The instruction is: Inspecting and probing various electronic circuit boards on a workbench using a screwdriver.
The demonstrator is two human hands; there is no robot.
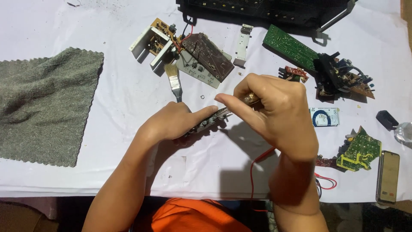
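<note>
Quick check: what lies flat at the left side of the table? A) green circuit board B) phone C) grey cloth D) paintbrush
C: the grey cloth is spread flat at the table's left side, while the green circuit board, phone and paintbrush lie elsewhere.

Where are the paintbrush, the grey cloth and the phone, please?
paintbrush (173, 76), head view, on its bristles and ferrule.
grey cloth (43, 105), head view, its middle.
phone (388, 176), head view, its screen.

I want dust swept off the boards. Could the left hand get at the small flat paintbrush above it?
Probably yes: the small flat paintbrush lies uncovered just beyond the left hand, but that hand holds a narrow circuit board.
</note>
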